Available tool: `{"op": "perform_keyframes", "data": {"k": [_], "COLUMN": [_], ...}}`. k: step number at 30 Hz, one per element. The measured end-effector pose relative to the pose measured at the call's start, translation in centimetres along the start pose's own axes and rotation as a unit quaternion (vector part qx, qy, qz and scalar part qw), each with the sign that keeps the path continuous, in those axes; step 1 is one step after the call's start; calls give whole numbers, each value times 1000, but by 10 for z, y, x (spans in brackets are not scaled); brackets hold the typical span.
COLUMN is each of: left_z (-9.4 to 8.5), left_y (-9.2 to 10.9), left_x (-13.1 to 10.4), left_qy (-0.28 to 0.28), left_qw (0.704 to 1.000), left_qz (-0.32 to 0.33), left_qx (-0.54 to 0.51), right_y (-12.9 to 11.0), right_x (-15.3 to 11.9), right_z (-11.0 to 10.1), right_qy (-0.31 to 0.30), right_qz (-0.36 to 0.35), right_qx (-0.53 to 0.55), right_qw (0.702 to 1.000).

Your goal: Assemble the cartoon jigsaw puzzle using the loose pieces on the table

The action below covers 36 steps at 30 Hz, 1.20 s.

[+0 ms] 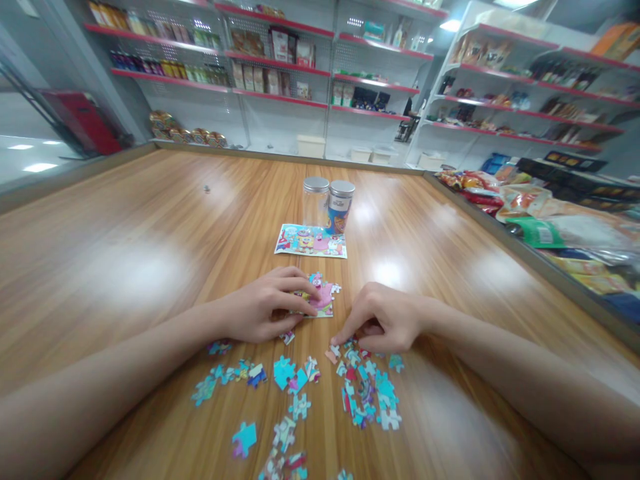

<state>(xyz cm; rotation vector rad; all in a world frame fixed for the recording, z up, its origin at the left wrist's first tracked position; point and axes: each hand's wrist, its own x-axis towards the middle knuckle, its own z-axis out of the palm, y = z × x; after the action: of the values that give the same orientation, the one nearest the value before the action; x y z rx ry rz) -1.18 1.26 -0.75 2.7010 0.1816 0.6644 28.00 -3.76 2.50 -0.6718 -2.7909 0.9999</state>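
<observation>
My left hand (pixel 267 303) lies with fingers stretched over a partly joined jigsaw puzzle (pixel 324 298), covering its left side. A pink cartoon figure shows on the joined section. To the right, my right hand (pixel 383 317) points its index finger down onto a small pinkish puzzle piece (pixel 332 354), with the other fingers curled under. Loose puzzle pieces (pixel 367 390) in light blue, white and red lie in a cluster below that hand. More loose pieces (pixel 290 373) are spread in front of me and to the left. Beyond the puzzle lies a cartoon picture sheet (pixel 311 241).
Behind the sheet stand a clear jar with a silver lid (pixel 316 200) and a blue printed can (pixel 341 207). The wooden table (pixel 150 280) has a raised edge. Packaged snacks (pixel 540 227) lie beyond its right side, and stocked shelves (pixel 280 60) line the back wall.
</observation>
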Motion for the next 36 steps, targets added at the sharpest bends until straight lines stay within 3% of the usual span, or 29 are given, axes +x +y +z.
{"op": "perform_keyframes", "data": {"k": [6,9,14,18,22,25,29,36], "left_z": [-1,0,0,-7,-13,-12,-10,-10], "left_y": [-1,-1,1,0,-10,-14,-13,-9], "left_x": [-1,-1,0,-1,-3,-3,1,6], "left_qy": [-6,-9,-6,35,131,198,192,177], "left_qw": [1000,1000,1000,990,935,900,900,904], "left_qz": [-8,-9,-15,-62,-150,-218,-269,-262], "left_qx": [-2,-1,-16,-126,-294,-320,-285,-287], "right_y": [6,10,12,13,14,16,21,22], "right_x": [2,4,5,3,2,-1,-4,-3], "right_z": [-2,-1,4,9,13,15,16,16], "right_qy": [8,25,48,67,83,83,90,90], "right_qz": [45,60,46,40,31,22,8,-17], "right_qx": [190,221,190,149,117,105,48,25], "right_qw": [981,973,980,986,989,991,995,995]}}
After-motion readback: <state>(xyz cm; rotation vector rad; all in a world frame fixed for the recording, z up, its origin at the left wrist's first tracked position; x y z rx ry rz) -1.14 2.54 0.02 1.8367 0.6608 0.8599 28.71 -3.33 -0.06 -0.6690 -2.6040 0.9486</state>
